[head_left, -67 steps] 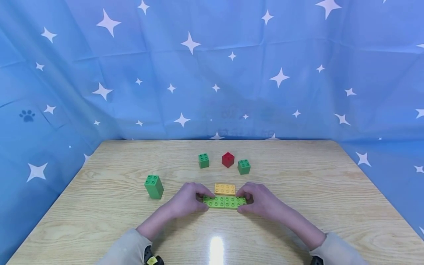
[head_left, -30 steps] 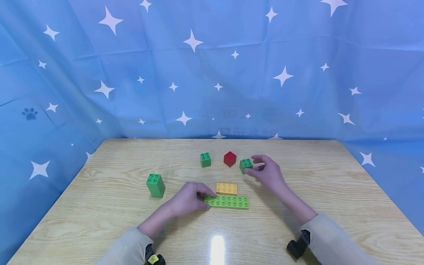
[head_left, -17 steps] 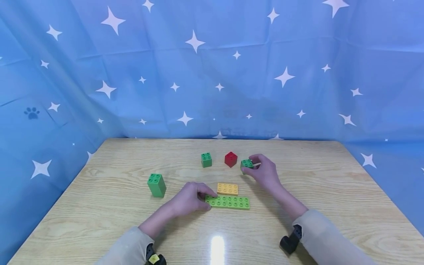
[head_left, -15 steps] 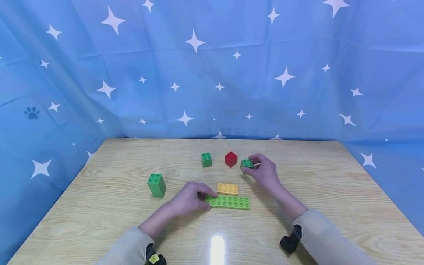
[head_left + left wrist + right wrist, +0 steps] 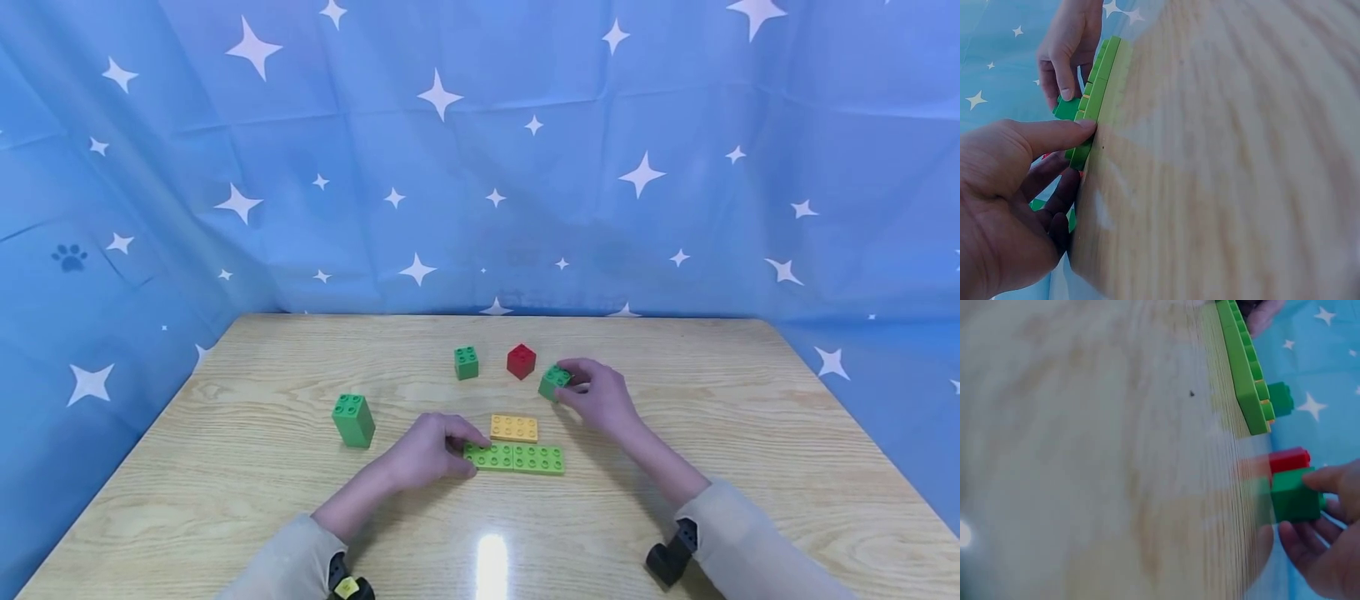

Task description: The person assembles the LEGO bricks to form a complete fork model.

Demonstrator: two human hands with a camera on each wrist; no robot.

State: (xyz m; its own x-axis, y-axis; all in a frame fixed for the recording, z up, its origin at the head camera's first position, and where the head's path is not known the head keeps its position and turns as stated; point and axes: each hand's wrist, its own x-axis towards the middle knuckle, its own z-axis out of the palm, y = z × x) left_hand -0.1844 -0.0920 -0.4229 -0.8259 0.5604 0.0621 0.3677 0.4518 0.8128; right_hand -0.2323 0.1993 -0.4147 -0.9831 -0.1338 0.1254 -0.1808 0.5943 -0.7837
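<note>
Two lime-green flat bricks (image 5: 538, 460) lie end to end on the table in the head view. My left hand (image 5: 427, 452) pinches their left end between thumb and fingers; in the left wrist view its thumb (image 5: 1066, 134) presses against the near side. My right hand (image 5: 600, 398) grips a small green brick (image 5: 552, 382) between thumb and fingers, behind and right of the lime row. In the right wrist view this green brick (image 5: 1294, 497) is at or just above the tabletop; I cannot tell which. A yellow flat brick (image 5: 514, 428) lies right behind the lime row.
A red brick (image 5: 521, 362) sits just left of the right hand, at the back. Another small green brick (image 5: 466, 363) stands farther left. A tall green brick (image 5: 353, 421) stands left of the left hand. A starry blue cloth (image 5: 480, 167) hangs behind the wooden table (image 5: 247, 517).
My right hand has left the right end of the lime row, reached the green brick and gripped it. The brick is now turned and slightly nearer. The left hand has stayed put.
</note>
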